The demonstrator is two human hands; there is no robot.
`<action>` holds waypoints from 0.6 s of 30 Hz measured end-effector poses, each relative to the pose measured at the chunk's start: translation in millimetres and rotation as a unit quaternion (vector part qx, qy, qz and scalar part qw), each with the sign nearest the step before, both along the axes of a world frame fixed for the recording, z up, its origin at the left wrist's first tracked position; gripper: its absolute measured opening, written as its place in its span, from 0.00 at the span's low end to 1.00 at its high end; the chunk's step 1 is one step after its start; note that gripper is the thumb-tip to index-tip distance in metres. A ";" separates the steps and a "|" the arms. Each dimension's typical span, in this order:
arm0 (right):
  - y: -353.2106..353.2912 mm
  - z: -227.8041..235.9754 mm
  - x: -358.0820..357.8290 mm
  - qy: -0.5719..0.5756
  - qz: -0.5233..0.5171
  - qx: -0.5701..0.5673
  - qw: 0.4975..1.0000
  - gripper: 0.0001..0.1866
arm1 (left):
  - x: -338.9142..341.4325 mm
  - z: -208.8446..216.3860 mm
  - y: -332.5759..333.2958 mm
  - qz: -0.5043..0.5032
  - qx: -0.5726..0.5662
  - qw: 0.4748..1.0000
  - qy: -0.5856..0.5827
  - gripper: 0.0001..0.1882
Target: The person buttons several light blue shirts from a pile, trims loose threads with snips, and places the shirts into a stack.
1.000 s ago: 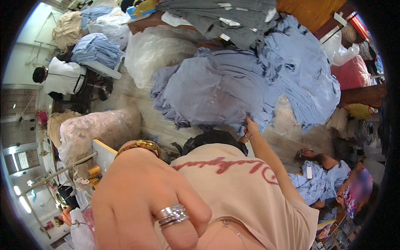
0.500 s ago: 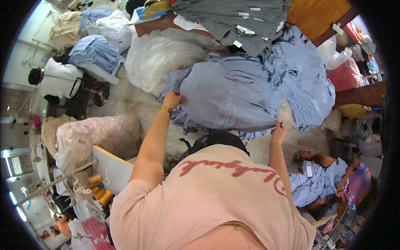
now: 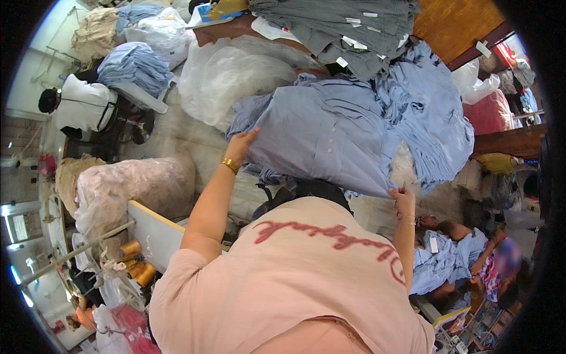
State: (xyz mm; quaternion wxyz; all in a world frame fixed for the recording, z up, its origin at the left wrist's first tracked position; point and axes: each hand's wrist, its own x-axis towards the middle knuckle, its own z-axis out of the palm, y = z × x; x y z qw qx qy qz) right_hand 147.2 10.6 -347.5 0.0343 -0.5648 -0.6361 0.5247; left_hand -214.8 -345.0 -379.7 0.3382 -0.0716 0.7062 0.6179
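Mid-spread on light blue shirt (image 3: 330,141): left hand (image 3: 240,144) flat on its left edge, right hand (image 3: 402,199) pinching lower hem. Probably needs smoothing, then squaring onto blue pile (image 3: 433,112) behind.

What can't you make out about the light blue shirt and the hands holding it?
- Left hand, head view: palm presses the light blue button-front shirt; fingertips hidden underneath.
- Right hand: pinches the hem; grip too small to tell.
- Shirt's lower part: hidden by the pink T-shirt.
- Grey garment stack: cut off at top.
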 end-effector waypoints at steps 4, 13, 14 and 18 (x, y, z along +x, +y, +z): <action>-0.1 10.0 -2.5 -0.120 0.047 -0.034 0.991 0.11 | 9.0 65.5 21.3 0.005 0.214 0.921 -0.325 0.18; 70.5 172.2 -62.4 0.470 -0.214 -0.028 0.856 0.05 | -55.0 211.0 93.4 0.004 0.472 0.860 0.195 0.12; 69.8 191.4 -73.8 0.479 -0.170 0.011 0.861 0.05 | -61.3 241.1 99.6 -0.006 0.502 0.836 0.222 0.12; 104.5 238.4 -87.1 0.259 0.040 0.175 0.949 0.04 | -100.2 295.0 106.4 -0.036 0.398 0.820 0.409 0.11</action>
